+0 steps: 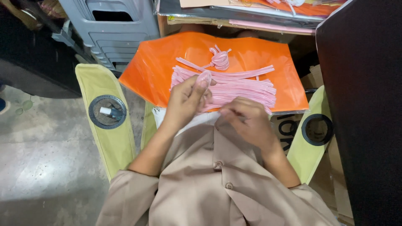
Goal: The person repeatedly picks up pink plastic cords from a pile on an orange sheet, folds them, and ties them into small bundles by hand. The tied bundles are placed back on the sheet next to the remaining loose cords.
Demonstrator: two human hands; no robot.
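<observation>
in the middle of the frame the left hand [186,100] pinches a looped pink strip [204,79] between closed fingers and lifts it over the pile of pink strips [234,86], which lies on an orange sheet [155,69] across the lap. the right hand [247,119] rests curled at the pile's lower edge, fingertips on the strips, though whether it grips one i cannot tell. the strips run left to right, just above both hands, with a knotted pink bundle [220,58] further up.
</observation>
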